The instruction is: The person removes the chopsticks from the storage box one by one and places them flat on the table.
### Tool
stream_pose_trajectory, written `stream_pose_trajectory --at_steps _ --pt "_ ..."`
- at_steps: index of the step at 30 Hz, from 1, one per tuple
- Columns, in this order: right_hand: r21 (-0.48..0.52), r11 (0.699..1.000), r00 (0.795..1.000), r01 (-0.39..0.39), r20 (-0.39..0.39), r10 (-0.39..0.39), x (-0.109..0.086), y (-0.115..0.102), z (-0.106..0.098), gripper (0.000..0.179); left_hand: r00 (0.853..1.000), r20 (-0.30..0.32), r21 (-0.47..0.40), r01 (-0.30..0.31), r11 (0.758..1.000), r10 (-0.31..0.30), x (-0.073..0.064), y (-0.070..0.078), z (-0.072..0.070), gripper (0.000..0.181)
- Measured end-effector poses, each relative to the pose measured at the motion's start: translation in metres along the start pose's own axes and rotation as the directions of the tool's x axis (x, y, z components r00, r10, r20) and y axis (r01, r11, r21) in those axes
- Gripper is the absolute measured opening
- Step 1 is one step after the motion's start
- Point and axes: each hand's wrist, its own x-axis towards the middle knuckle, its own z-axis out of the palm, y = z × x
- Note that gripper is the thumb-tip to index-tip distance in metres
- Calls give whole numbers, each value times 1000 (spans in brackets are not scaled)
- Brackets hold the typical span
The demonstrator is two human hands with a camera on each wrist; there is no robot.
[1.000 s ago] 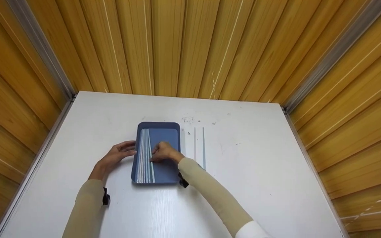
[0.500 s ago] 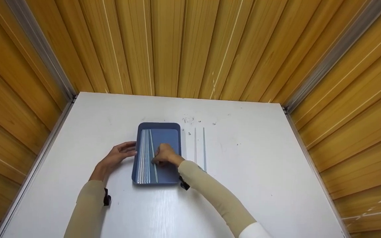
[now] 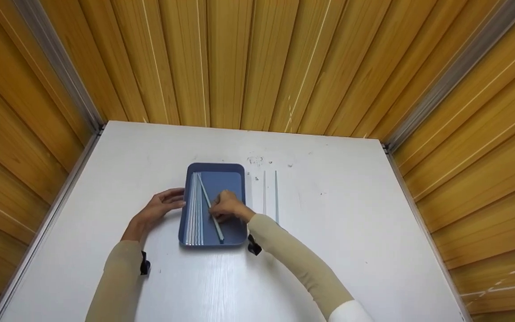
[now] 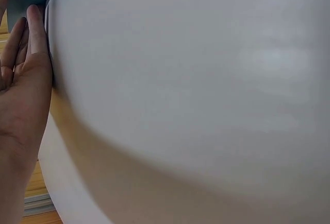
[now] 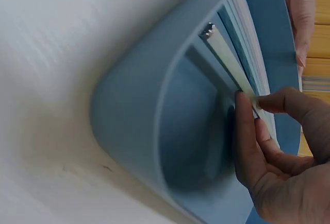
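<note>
A blue tray [image 3: 232,179] holds several pale chopsticks [image 3: 194,210] lying side by side along its left wall. My right hand [image 3: 227,205] pinches one pale green chopstick [image 3: 218,230] between thumb and fingers inside the tray. That chopstick slants, its thin end near the row and its thick end toward the tray's lower right. In the right wrist view the thick end of the held chopstick [image 5: 224,54] shows above the tray floor. My left hand [image 3: 161,206] rests with extended fingers against the outside of the tray's left wall; in the left wrist view those fingers [image 4: 37,28] touch it.
Two more chopsticks, one whitish [image 3: 264,190] and one pale blue-green [image 3: 276,192], lie on the white table [image 3: 351,214] right of the tray, partly behind the right forearm. Wood-patterned walls [image 3: 226,62] enclose the table's back and sides.
The held chopstick has swung away from the row, its thick end shifting right and lifting. My right hand has moved slightly right. My left hand stays at the tray's side.
</note>
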Motion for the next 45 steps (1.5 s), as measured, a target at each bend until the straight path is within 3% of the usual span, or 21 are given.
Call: stream_pose_trajectory --at_steps 8,13,25,31,38,45 --pt "127 991 995 -35 95 23 -5 6 -14 24 1000 1 -2 -11 1000 11 -1 -1 -1 71" --pt "157 987 994 7 110 -24 -8 7 -20 27 1000 -4 -13 -7 1000 7 -1 0 0 71" --pt "154 981 991 119 46 -127 -21 15 -36 28 1000 2 -10 -13 1000 13 1 0 1 72" --pt "248 963 993 105 19 -113 -29 21 -50 27 1000 0 6 -18 1000 18 -1 1 1 72" --pt "373 923 994 97 3 -105 -38 31 -71 30 1000 -2 -2 -13 1000 13 -1 1 0 72" --pt "406 905 992 123 -41 -117 -50 50 -93 32 1000 3 5 -17 1000 17 1 -1 3 71"
